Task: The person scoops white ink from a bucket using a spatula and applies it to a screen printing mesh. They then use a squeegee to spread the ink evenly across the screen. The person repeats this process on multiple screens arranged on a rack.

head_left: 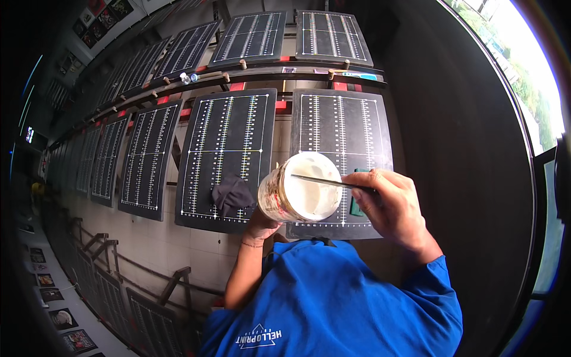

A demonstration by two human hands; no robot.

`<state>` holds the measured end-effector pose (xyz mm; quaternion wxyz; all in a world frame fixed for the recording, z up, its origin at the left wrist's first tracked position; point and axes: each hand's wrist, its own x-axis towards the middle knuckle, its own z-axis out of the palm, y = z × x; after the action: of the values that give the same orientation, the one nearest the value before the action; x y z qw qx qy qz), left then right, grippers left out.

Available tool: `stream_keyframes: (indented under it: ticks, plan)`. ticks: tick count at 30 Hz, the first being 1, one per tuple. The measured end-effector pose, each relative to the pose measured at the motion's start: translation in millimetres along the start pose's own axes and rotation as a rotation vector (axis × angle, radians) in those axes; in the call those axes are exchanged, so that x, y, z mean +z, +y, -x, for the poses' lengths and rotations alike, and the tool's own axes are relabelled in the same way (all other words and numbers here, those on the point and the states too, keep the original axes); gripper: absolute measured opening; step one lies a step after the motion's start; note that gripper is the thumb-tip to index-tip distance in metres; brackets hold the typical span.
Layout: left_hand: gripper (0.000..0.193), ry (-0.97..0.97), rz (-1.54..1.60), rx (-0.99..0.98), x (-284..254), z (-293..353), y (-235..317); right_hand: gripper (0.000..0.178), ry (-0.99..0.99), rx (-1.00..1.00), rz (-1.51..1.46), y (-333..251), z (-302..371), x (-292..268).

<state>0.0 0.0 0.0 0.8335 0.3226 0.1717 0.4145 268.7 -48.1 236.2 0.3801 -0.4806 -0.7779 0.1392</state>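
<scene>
My left hand [262, 226] holds up a round tub [275, 193] from its lower side, most of its fingers hidden behind it. The tub is tilted so its open mouth shows, with white matter [315, 199] coating the inside. A thin dark stick-like tool [333, 181] reaches across the mouth into the tub. Its near end is pinched in my right hand [392, 205], closed with the index finger along the top. Below that hand a green flat object [357, 205] lies on the right dark board [376, 163]. A crumpled dark cloth [232, 195] rests on the board [202, 134] left of the tub.
More dark boards with white ruled marks [151, 152] stand in rows to the left and behind. A dark rail [267, 75] with short pegs runs between the rows; a small clear bottle [185, 78] sits along it. A dark wall [458, 149] rises at the right.
</scene>
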Motion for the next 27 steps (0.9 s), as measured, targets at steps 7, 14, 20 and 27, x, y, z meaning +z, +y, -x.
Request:
stream_keyframes:
  ticks: [7, 14, 20, 27]
  plan:
    - [0.122, 0.037, -0.072, 0.006, 16.5, -7.8, 1.1, 0.011, -0.09, 0.01, -0.037, 18.9, 4.0, -24.7]
    - [0.125, 0.038, -0.088, 0.009, 32.0, -18.0, -2.3, 0.01, -0.032, 0.289, -0.18, 50.8, 24.2, -17.3]
    - [0.123, -0.051, -0.028, -0.072, 25.9, -25.5, -20.2, 0.012, -0.002, 0.356, -0.301, 90.3, 41.6, -10.1]
    - [0.109, -0.027, -0.028, -0.148, 13.3, -34.8, -35.1, 0.014, 0.046, 0.358, -0.354, 120.4, 48.0, 0.7]
